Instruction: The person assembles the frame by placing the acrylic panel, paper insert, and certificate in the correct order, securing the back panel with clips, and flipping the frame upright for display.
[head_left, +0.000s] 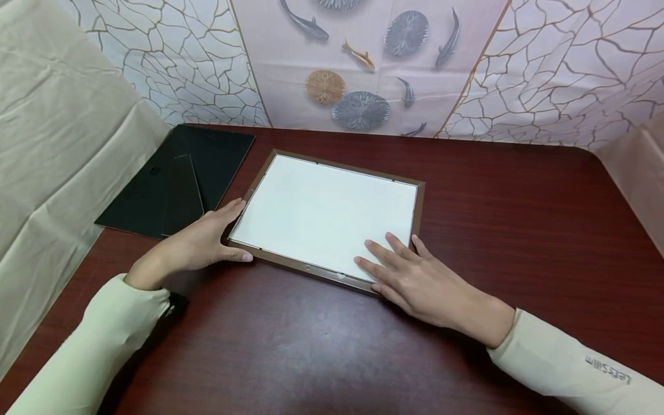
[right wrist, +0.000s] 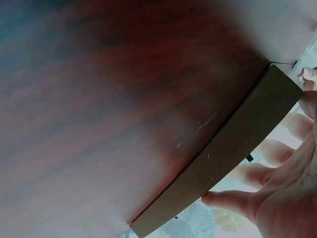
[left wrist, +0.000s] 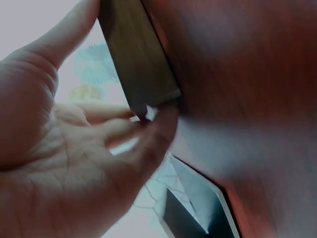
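A patterned backdrop point(head_left: 363, 75) stood at twelve o'clock beyond the dark red table point(head_left: 321, 346). Toward ten o'clock from the frame lay a black backing board point(head_left: 147, 190), detached. At nine, the left hand point(head_left: 204, 239) spanned a corner, thumb and fingers spread wide, touching but not clasping. The frame point(head_left: 290, 263), mid-table, held a white sheet point(head_left: 327, 213) and looked only part assembled, its board unfitted. At four, the right hand point(head_left: 420, 282) rested fingers splayed on the sheet, gripping nothing.

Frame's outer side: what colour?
Brown. The frame's outer side shows best in the right wrist view.
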A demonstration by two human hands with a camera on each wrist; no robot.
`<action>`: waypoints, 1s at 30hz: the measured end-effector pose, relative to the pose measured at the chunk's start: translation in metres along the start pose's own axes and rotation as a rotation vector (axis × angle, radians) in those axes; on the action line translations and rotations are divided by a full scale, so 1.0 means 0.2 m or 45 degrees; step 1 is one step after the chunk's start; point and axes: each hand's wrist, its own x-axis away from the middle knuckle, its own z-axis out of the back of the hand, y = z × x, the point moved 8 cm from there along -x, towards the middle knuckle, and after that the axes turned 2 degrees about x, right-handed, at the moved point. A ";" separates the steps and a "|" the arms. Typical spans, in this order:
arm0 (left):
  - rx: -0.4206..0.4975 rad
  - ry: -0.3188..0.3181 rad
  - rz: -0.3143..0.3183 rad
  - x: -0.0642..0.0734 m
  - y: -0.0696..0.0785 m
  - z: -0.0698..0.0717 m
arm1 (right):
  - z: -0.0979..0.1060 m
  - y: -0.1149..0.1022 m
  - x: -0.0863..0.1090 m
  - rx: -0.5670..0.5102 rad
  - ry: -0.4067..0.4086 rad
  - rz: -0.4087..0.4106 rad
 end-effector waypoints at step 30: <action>-0.141 0.592 -0.145 0.19 0.45 -0.17 | 0.03 0.71 -0.10 -0.283 -0.028 -0.313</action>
